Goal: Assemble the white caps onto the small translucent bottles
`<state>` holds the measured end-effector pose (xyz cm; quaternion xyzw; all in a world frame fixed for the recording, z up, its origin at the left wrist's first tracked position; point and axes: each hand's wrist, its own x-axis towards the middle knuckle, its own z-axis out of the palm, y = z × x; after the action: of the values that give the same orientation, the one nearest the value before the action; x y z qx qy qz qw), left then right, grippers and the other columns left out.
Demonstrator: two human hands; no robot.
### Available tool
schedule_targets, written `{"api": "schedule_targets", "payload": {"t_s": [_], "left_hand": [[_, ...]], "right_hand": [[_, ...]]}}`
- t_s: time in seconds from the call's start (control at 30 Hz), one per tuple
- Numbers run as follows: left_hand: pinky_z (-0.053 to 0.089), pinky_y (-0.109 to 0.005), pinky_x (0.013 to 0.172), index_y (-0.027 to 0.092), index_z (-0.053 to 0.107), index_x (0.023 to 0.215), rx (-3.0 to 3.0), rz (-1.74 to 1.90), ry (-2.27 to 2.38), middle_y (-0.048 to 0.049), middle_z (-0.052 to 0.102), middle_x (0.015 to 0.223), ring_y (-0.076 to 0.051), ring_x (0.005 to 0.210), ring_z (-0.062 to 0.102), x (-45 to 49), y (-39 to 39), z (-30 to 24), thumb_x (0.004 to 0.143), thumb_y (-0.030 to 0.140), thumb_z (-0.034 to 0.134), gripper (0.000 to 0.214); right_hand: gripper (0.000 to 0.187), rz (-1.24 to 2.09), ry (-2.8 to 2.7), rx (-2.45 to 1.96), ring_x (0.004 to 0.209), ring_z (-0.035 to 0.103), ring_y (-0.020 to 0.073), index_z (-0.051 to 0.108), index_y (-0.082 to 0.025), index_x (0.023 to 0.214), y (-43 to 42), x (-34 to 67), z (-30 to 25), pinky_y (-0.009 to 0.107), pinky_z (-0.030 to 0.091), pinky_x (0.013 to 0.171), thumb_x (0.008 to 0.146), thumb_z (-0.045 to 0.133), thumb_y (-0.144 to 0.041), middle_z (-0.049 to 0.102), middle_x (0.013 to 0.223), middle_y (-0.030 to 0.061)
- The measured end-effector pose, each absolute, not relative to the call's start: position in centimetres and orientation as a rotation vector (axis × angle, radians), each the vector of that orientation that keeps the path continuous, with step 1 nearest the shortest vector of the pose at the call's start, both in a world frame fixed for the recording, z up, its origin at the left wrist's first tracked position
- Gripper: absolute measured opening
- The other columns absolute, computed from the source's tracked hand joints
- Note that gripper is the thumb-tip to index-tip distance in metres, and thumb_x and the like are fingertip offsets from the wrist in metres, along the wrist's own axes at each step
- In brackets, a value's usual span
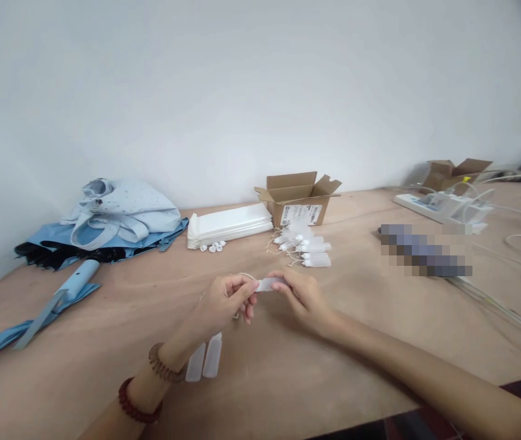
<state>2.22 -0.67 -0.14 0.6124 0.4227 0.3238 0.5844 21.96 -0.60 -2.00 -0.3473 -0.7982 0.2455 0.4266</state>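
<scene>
My left hand [224, 304] and my right hand [305, 297] meet above the middle of the table, holding one small translucent plastic bottle [267, 283] sideways between them. The left thumb and fingers pinch one end, and the right fingers grip the other. A thin pale string [236, 316] hangs by the left fingers; the bottle's left end is hidden by them. Below my left wrist lie two similar bottles [212, 356], partly covered by the arm. Beyond my right hand sits a pile of capped bottles [316, 259] with strings. Several small white caps [217, 247] lie further left.
Behind the pile stands an open cardboard box [299, 208] beside a stack of white packets [230, 223]. A pale blue bag [127, 208] rests on a blue umbrella [79, 278] at the left. At the right are a pixelated object [425, 250], a power strip [444, 209] and cables.
</scene>
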Motion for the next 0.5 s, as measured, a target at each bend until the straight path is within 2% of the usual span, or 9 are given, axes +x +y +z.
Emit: {"api": "schedule_targets", "payload": {"t_s": [0.23, 0.4, 0.5], "left_hand": [[0.049, -0.027, 0.065, 0.015, 0.063, 0.090, 1.509, 0.781, 0.978, -0.0024, 0.066, 0.067, -0.015, 0.064, 0.064, 1.99, -0.62, -0.12, 0.080, 0.040, 0.063, 0.027], [0.050, -0.026, 0.065, 0.013, 0.065, 0.078, 1.408, 0.808, 1.015, -0.0039, 0.065, 0.072, -0.015, 0.066, 0.064, 2.37, -0.55, 0.00, 0.081, 0.047, 0.060, 0.035], [0.050, -0.026, 0.059, 0.011, 0.064, 0.074, 1.303, 0.750, 1.007, -0.0044, 0.063, 0.066, -0.014, 0.060, 0.063, 2.61, -0.68, 0.27, 0.082, 0.054, 0.055, 0.044]], "right_hand": [[0.025, 0.685, -1.999, -0.927, 0.075, 0.058, 0.0189, 0.060, -0.020, 0.096, -0.57, 21.88, -1.97, 0.029, 0.039, 0.069, 0.096, 0.038, -0.031, 0.065, 0.083, 0.0050], [0.022, 0.670, -1.963, -0.929, 0.074, 0.058, 0.0184, 0.059, -0.020, 0.094, -0.52, 21.76, -1.99, 0.029, 0.039, 0.068, 0.095, 0.039, -0.030, 0.064, 0.082, 0.0044], [0.021, 0.625, -1.984, -0.909, 0.076, 0.058, 0.0184, 0.058, -0.019, 0.098, -0.77, 21.76, -1.89, 0.029, 0.040, 0.069, 0.095, 0.040, -0.029, 0.064, 0.085, 0.0059]]}}
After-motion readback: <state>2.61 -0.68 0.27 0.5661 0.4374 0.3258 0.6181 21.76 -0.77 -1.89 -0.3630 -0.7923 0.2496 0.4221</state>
